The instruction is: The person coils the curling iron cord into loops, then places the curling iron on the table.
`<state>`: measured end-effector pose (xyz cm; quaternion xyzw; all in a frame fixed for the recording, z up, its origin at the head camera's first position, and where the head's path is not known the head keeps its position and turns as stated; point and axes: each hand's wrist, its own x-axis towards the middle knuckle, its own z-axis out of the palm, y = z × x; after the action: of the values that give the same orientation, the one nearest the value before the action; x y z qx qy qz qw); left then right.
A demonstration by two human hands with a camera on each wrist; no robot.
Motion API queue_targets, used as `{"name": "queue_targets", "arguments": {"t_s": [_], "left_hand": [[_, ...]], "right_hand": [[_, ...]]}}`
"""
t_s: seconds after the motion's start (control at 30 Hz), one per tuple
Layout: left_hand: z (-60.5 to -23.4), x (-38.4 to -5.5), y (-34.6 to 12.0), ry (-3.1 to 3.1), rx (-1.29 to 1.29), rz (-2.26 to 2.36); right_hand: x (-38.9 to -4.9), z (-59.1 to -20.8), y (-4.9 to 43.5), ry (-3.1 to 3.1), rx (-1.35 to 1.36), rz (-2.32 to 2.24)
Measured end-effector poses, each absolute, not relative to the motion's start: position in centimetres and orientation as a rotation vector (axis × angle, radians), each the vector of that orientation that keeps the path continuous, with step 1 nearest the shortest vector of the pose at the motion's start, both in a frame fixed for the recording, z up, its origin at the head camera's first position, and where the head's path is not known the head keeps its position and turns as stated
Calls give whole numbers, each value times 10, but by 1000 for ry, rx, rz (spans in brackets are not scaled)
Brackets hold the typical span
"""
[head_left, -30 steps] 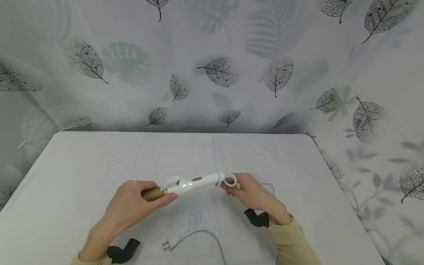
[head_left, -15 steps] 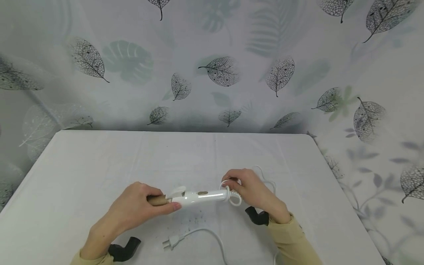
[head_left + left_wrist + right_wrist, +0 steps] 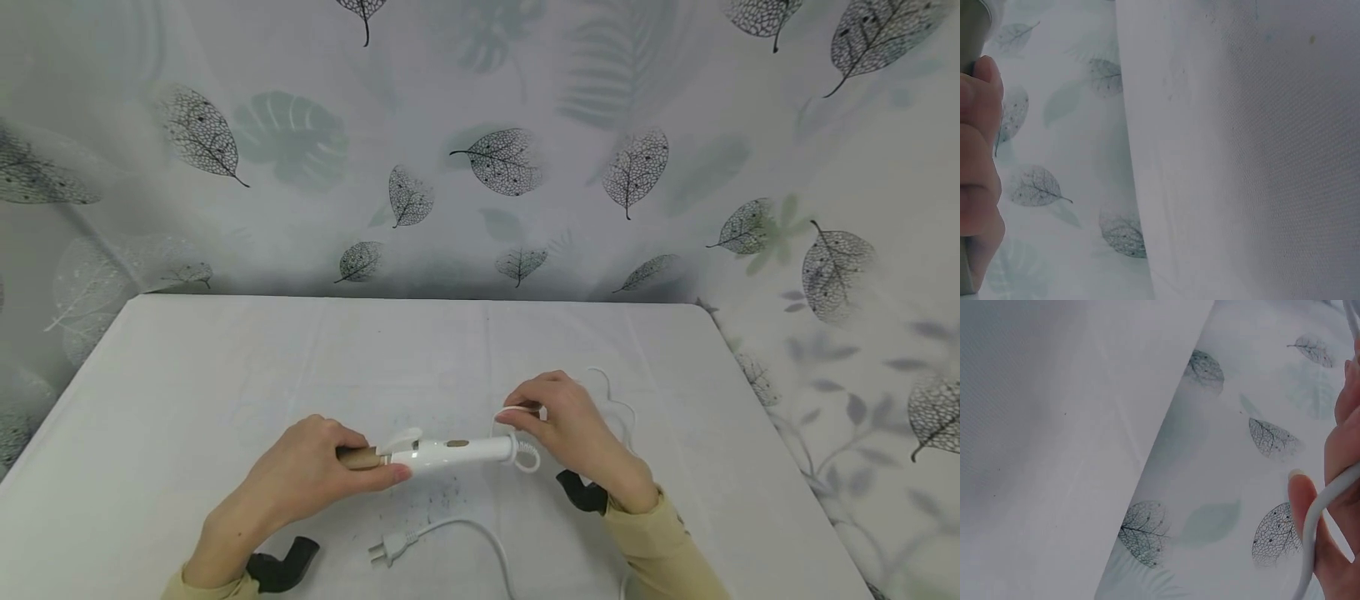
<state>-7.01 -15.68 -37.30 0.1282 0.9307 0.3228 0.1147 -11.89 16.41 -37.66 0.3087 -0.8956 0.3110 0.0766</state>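
Observation:
A white curling iron (image 3: 465,452) with a gold-coloured barrel is held level above the table. My left hand (image 3: 311,462) grips it round the barrel, with the thumb along the clamp end of the handle; in the left wrist view the curled fingers (image 3: 979,162) wrap the barrel at the left edge. Beside the handle's cord end, my right hand (image 3: 566,429) pinches the white cord (image 3: 517,408) between thumb and fingers. A loop of that cord hangs round the handle's end. In the right wrist view the cord (image 3: 1310,531) runs across the right hand (image 3: 1341,456).
The white two-pin plug (image 3: 390,547) lies on the white-covered table (image 3: 225,358) near the front, its cord curving right. More cord lies behind the right hand. Black wrist mounts (image 3: 283,565) show at both wrists. A leaf-patterned curtain (image 3: 450,83) hangs beyond the table.
The curling iron has lowered and turned more level. The right hand has moved off the handle's end, slightly up and away, and now draws the cord out beside it.

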Motion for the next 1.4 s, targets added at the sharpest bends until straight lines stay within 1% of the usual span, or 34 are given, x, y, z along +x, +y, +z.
{"name": "queue_targets", "arguments": {"t_s": [0.77,1.0,1.27,1.4], "left_hand": [[-376,-72,-152,2779,283,863],[-376,-72,-152,2877,238,748],[-378,-74,-150,2916,180,703],[-379,-74,-150,2930,181,709]], "right_hand": [[-117,-382,158,-2458,967,909],[-117,-381,160,-2493,975,831],[-112,-377,156,-2686,869,698],[-111,-376,154,-2730,835,733]]}}
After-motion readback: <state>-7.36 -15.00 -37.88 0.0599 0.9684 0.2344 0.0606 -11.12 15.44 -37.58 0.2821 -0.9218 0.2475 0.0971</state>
